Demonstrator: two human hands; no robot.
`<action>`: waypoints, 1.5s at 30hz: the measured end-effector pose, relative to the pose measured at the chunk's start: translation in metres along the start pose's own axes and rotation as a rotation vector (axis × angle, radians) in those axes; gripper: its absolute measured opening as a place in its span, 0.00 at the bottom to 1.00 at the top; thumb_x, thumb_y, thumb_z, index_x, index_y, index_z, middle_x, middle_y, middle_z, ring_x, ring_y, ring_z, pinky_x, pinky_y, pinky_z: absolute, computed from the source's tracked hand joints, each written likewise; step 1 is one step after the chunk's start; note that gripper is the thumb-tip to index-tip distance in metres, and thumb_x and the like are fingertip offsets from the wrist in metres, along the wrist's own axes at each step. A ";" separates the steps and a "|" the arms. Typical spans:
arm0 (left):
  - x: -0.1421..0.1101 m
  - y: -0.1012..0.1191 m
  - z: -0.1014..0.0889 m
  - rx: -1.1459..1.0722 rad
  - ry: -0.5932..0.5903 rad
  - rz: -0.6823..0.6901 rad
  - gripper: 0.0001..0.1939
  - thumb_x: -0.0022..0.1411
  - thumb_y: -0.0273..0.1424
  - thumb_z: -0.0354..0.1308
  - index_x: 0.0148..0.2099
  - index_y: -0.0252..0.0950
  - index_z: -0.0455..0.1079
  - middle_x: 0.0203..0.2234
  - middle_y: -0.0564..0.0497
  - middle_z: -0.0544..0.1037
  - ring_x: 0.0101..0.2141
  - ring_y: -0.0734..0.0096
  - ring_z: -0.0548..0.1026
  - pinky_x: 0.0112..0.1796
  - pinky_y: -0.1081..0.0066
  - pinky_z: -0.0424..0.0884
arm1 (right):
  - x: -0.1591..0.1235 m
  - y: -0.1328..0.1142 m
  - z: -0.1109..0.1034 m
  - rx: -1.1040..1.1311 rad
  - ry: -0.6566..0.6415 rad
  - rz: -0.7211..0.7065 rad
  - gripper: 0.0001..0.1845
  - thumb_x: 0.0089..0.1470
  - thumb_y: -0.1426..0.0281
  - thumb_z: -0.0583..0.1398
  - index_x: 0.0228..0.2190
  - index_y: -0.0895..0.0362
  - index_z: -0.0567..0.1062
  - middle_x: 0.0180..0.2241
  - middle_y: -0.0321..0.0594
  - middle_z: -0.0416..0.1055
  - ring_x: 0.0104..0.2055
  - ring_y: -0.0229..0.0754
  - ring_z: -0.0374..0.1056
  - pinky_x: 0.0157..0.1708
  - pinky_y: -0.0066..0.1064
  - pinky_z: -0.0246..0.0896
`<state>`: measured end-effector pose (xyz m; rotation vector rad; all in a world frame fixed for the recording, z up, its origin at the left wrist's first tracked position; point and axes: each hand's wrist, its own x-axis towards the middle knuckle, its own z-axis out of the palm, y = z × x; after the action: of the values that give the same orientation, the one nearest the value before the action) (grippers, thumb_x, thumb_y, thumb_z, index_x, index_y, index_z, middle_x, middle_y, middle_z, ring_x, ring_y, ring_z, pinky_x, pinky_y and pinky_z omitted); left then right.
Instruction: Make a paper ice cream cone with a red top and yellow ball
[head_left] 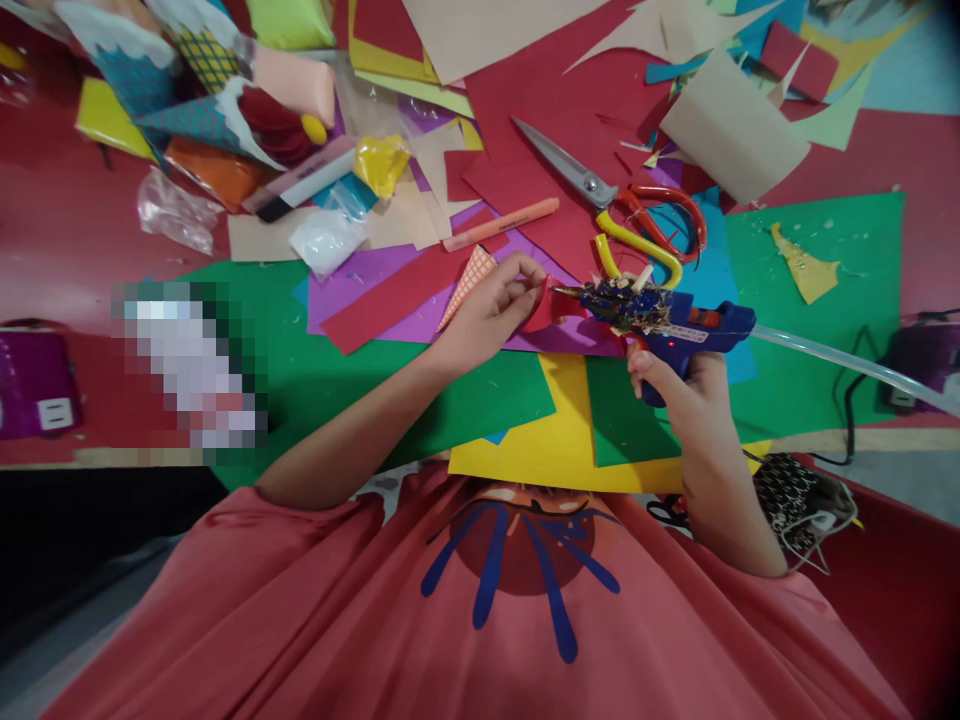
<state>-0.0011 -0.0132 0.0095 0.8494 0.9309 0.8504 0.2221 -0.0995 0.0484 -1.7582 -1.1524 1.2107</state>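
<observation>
In the head view, my right hand (679,380) is wrapped round the handle of a blue hot glue gun (675,325), with a clear glue stick (832,352) running out of its back. Bits of dried glue and scraps cling to the gun's front. Its metal nozzle points left and meets a small curved red piece (541,308), which my left hand (499,305) pinches between thumb and fingers. Beneath or beside my left hand lies an orange-and-white checked cone (466,285), partly hidden by the hand. Whether glue is flowing cannot be made out.
Large scissors (600,195) with red and yellow handles lie just beyond the gun. An orange marker (501,224) rests on coloured sheets. Blue decorated cones (199,120) and clay packets fill the far left. A yellow scrap (806,262) sits on green paper (862,300) at right.
</observation>
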 end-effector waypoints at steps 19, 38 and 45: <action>0.000 0.002 0.004 0.076 -0.151 0.122 0.23 0.57 0.52 0.64 0.34 0.39 0.63 0.26 0.56 0.74 0.34 0.71 0.78 0.36 0.72 0.69 | -0.008 -0.002 -0.004 -0.097 -0.013 -0.008 0.24 0.49 0.51 0.67 0.18 0.55 0.69 0.14 0.33 0.64 0.19 0.35 0.59 0.19 0.29 0.52; 0.002 0.002 0.003 0.201 -0.078 0.223 0.28 0.55 0.58 0.61 0.33 0.38 0.63 0.24 0.57 0.66 0.24 0.81 0.64 0.28 0.76 0.62 | -0.010 0.001 -0.004 -0.210 0.011 -0.017 0.27 0.46 0.44 0.65 0.20 0.56 0.70 0.17 0.34 0.66 0.19 0.35 0.59 0.21 0.30 0.55; 0.007 -0.004 -0.001 0.279 -0.066 0.299 0.28 0.59 0.60 0.56 0.36 0.39 0.60 0.23 0.58 0.64 0.21 0.82 0.63 0.25 0.77 0.63 | -0.014 0.001 -0.009 -0.166 0.000 0.010 0.23 0.46 0.49 0.67 0.22 0.57 0.75 0.17 0.34 0.68 0.18 0.35 0.61 0.19 0.29 0.56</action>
<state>0.0011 -0.0082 0.0033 1.2742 0.8890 0.9547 0.2289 -0.1137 0.0547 -1.8879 -1.2768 1.1490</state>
